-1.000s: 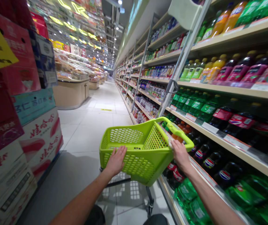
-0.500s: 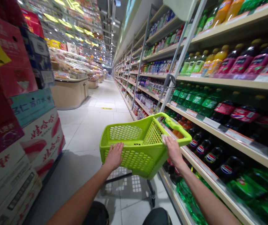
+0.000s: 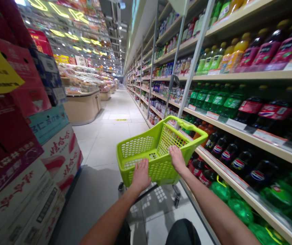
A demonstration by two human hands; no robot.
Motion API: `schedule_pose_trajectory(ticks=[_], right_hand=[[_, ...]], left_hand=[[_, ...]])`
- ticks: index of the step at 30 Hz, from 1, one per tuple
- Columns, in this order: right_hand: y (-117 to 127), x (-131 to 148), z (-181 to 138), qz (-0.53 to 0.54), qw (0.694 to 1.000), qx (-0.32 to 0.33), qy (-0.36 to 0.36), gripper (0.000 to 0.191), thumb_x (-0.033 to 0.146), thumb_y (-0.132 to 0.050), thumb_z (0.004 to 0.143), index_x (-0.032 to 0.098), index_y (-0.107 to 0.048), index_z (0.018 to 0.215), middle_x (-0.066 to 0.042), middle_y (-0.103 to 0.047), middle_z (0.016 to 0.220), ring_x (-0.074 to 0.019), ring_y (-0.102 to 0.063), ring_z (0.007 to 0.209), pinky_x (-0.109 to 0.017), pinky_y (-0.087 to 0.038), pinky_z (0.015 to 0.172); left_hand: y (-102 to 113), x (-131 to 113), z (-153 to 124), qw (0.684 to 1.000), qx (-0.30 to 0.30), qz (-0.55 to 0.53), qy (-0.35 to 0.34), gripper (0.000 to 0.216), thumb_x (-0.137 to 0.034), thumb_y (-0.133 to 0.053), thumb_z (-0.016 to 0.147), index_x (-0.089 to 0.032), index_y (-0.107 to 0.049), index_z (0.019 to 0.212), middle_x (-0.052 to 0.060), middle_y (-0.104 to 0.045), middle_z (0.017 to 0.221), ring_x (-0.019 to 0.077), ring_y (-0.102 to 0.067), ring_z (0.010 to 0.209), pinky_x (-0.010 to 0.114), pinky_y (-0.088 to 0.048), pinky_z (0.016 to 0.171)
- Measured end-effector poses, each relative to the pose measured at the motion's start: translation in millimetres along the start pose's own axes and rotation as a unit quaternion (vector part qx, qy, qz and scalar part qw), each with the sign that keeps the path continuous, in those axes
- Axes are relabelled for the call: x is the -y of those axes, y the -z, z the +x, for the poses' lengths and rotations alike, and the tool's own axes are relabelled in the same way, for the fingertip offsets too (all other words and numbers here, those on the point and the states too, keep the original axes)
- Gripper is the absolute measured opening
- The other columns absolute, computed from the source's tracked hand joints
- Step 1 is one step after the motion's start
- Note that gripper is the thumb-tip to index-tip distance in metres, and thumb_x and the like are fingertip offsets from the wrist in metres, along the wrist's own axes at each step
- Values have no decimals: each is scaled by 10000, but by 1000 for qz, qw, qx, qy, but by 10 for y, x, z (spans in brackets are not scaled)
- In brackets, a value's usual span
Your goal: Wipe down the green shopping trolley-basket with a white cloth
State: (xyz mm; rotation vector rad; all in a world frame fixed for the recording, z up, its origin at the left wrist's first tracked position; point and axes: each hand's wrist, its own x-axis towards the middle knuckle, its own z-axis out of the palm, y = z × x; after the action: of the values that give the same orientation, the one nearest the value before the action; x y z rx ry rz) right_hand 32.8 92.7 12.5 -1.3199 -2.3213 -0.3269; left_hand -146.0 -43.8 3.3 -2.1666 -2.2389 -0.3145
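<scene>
A lime-green plastic shopping cart [image 3: 146, 146] stands in front of me, turned sideways, with perforated walls and its handle at the right. The basket holds no goods that I can see. My left hand [image 3: 141, 173] lies with fingers stretched out against the near side, fingertips close to the rim. Over the near rim, farther right, my right hand [image 3: 177, 159] is closed. A bit of white, like a tissue, shows at its fingertips, mostly hidden by the fingers. Below the basket, dark legs with casters touch the tiled floor.
Drink shelves [image 3: 238, 117] run along my right, close to the cart, with green and dark bottles. Stacked drink cartons [image 3: 56, 149] stand at my left. A rounded display counter [image 3: 83, 107] is farther up the tiled aisle [image 3: 110, 136]. My knees show at the bottom.
My right hand has moved left along the near rim, away from the handle end. My left hand sits slightly lower and farther right. The cart has turned a little, and my view has shifted.
</scene>
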Motion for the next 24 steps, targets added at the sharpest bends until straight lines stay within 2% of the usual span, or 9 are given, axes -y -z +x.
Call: schedule_pose_trajectory(ticks=[2, 4, 8, 10, 13, 17, 19, 21, 24], right_hand=[[-96, 247, -53, 14, 1000, 14, 16, 460, 6, -308, 782, 119, -523, 1174, -131, -475, 1273, -224, -374, 1221, -397, -300, 1002], [-138, 365, -96, 28, 999, 26, 25, 485, -8, -312, 776, 137, -504, 1197, -108, -461, 1291, -214, -360, 1232, -388, -294, 1008], [-89, 260, -95, 49, 998, 41, 7, 517, -33, -303, 759, 124, -477, 1220, -136, -437, 1304, -229, -350, 1240, -440, -289, 998], [-73, 229, -95, 59, 997, 46, -3, 533, -49, -298, 741, 108, -478, 1216, -153, -432, 1304, -235, -346, 1242, -451, -290, 994], [-118, 387, -199, 76, 996, 56, 3, 564, -60, -312, 716, 125, -476, 1223, -124, -430, 1313, -215, -335, 1250, -417, -292, 1005], [-215, 748, -513, 139, 988, 38, 63, 573, -37, -348, 711, 144, -457, 1243, -108, -428, 1319, -192, -313, 1261, -398, -293, 1013], [-230, 821, -652, 170, 981, 18, 95, 551, -21, -358, 718, 149, -471, 1230, -114, -447, 1302, -190, -315, 1260, -408, -295, 1012], [-221, 789, -730, 178, 979, 8, 95, 530, -13, -358, 727, 158, -493, 1210, -117, -466, 1285, -193, -329, 1253, -424, -293, 1011], [-212, 656, -770, 178, 983, -12, 48, 509, -7, -360, 732, 165, -515, 1185, -118, -477, 1274, -202, -353, 1239, -444, -296, 1006]], left_hand=[[15, -36, -29, 999, 16, -15, -38, 772, -325, -481, 686, -59, -188, 1349, 116, -185, 1442, 226, -155, 1324, 391, -139, 1078], [40, 49, -79, 997, 31, -21, -65, 757, -316, -483, 694, -71, -193, 1349, 110, -172, 1446, 222, -136, 1329, 404, -131, 1080], [53, 440, -219, 997, 56, -4, -45, 687, -305, -511, 703, -115, -276, 1320, 121, -265, 1415, 248, -201, 1311, 505, -99, 1062], [14, 562, -266, 997, 56, 4, -57, 632, -272, -519, 712, -136, -321, 1297, 115, -329, 1387, 236, -240, 1298, 492, -112, 1064], [-87, 493, -266, 998, 34, 11, -60, 585, -222, -499, 739, -129, -326, 1290, 112, -364, 1368, 220, -259, 1291, 458, -153, 1066], [-180, 170, -201, 999, 16, 16, -42, 555, -217, -479, 764, -100, -327, 1285, 138, -381, 1351, 232, -275, 1283, 448, -188, 1059], [-173, 100, -179, 997, 26, 7, -75, 571, -231, -493, 758, -97, -324, 1286, 137, -383, 1351, 227, -278, 1282, 428, -192, 1062], [-142, 151, -170, 994, 34, 5, -105, 605, -239, -521, 737, -111, -318, 1292, 128, -362, 1366, 224, -265, 1288, 421, -179, 1068], [-112, 360, -168, 997, 16, 31, -63, 567, -227, -502, 742, -136, -344, 1279, 123, -341, 1379, 237, -241, 1298, 461, -164, 1061]])
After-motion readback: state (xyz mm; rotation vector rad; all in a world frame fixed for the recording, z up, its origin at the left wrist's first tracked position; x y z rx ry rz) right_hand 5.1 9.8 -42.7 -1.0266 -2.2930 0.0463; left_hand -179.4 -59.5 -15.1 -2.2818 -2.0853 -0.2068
